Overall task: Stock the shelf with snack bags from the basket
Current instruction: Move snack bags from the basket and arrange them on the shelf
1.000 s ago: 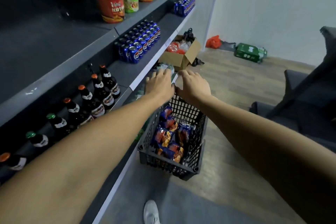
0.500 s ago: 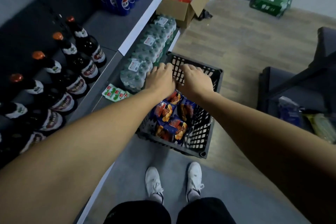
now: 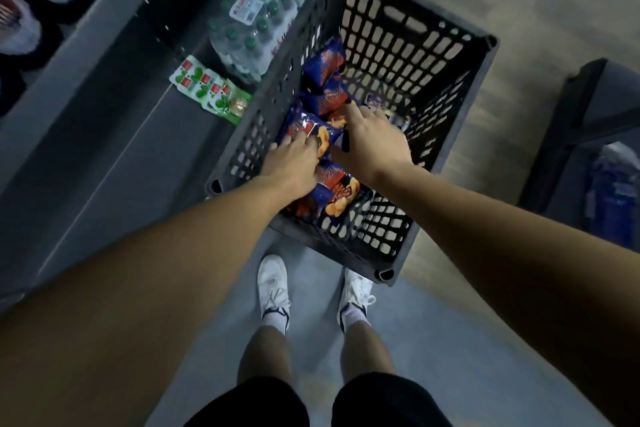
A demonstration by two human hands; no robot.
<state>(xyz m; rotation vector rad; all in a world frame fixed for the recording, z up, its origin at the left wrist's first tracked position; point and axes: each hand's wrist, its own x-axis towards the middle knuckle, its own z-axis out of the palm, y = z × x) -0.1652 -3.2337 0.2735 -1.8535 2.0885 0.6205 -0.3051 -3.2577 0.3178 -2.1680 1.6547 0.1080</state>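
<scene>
Both hands are reaching down into the basket (image 3: 446,45), which is standing on the floor just beside the shelf (image 3: 114,149). The bags (image 3: 323,73) are lying in a loose heap along the basket's side from 12 o'clock down to 6 o'clock, blue with orange print. The left hand (image 3: 294,163) is resting flat on one bag, fingers spread and only lightly curled, not yet clamped; the right hand (image 3: 374,139), just beside it at 3 o'clock, is pressing down on another, and I cannot tell whether its fingers are closing underneath. The two hands are nearly touching. These bags are likely handling light, puffy and crinkly, with slick film that is sliding easily, and the contents are probably crushing under a hard squeeze. A gentle pinch at the crimped top seam, or a loose cradle around the middle, is looking safest.
</scene>
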